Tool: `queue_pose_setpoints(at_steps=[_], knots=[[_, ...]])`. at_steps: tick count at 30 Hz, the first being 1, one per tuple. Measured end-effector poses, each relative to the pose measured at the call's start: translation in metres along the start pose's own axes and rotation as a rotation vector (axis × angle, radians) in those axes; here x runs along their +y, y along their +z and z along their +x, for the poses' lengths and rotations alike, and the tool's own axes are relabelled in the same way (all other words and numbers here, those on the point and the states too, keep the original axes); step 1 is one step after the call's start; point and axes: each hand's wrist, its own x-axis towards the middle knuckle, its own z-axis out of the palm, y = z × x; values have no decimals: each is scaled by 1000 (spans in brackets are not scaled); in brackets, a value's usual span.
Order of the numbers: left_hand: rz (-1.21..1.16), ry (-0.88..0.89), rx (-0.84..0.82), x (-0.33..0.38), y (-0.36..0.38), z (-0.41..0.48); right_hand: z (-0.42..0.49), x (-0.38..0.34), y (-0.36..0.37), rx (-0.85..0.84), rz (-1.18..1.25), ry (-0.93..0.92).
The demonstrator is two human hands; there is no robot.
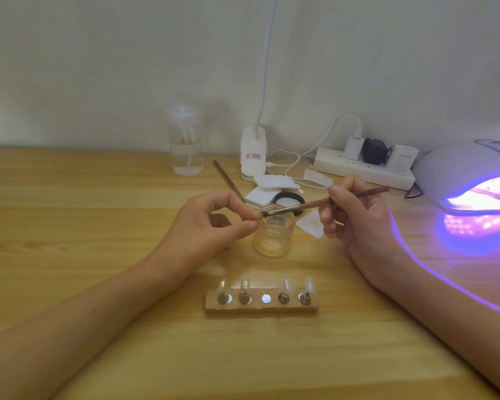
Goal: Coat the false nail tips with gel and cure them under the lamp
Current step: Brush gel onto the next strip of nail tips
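Glass jar (274,236) between left hand (205,226), right hand (358,217)

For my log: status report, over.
Left hand pinching small item; right hand holding brush over jar. Four nail tips on holder, middle slot empty. Lamp lit.

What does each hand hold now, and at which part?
The right hand grips the brush at mid-handle. The left hand pinches a small item, too blurred to name.
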Motion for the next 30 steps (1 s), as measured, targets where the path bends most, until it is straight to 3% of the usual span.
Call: queue_pose_setpoints(at_steps=[4, 8, 12, 17, 22, 27, 30], knots=[[17, -10, -4, 0, 0, 0, 1, 1, -1, 76, -12, 17], [23, -21, -6, -1, -1, 0, 0, -1, 1, -13, -2, -15], [30, -26, -7, 0, -1, 1, 1, 1, -1, 53, -34, 15], [36, -33, -12, -1, -2, 0, 0, -1, -1, -11, -2, -12], [26, -24, -20, -1, -1, 0, 1, 2, -2, 63, -17, 16], [29, -26, -21, -3, -2, 1, 0, 0, -1, -16, -13, -16], [40, -17, -21, -4, -2, 1, 1, 2, -2, 46, -49, 15]])
